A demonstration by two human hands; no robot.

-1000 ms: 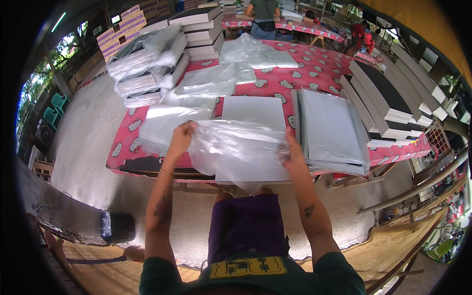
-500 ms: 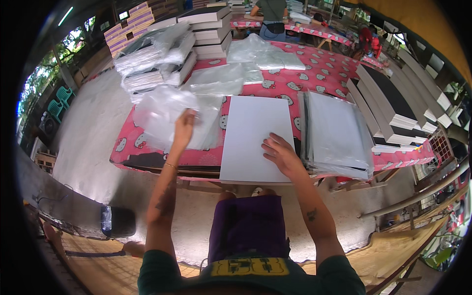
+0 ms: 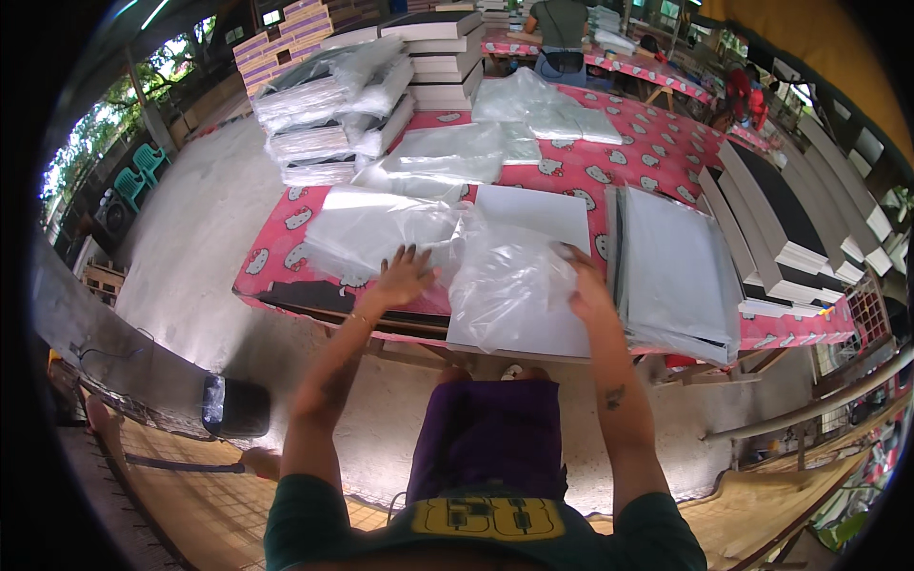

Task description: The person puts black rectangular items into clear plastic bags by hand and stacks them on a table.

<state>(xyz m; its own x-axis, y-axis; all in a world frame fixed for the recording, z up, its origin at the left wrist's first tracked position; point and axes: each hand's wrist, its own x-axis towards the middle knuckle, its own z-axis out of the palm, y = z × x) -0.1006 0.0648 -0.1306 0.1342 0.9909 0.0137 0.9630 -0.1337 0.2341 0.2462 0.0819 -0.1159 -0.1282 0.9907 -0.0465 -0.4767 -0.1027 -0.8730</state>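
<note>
A clear plastic bag [image 3: 509,285], crumpled and see-through, spreads over a white sheet or board [image 3: 533,205] at the table's front edge. My right hand [image 3: 588,285] pinches the bag's right side. With fingers spread, my left hand [image 3: 405,276] rests at the near edge of flat clear plastic bags [image 3: 381,228] left of the white sheet. To the right of the sheet lies a stack of white sheets in clear plastic [image 3: 671,266].
More clear plastic bags [image 3: 443,157] lie farther back on the pink patterned tablecloth [image 3: 647,157]. Plastic-wrapped bundles [image 3: 328,100] pile up at the back left beside board stacks [image 3: 443,62]. Long black-topped stacks [image 3: 776,214] stand at right. A person [image 3: 560,38] works at a far table.
The clear bag has moved from the left onto the white sheet. My right hand now grips its right side. My left hand has let go and come down nearer the table edge.
</note>
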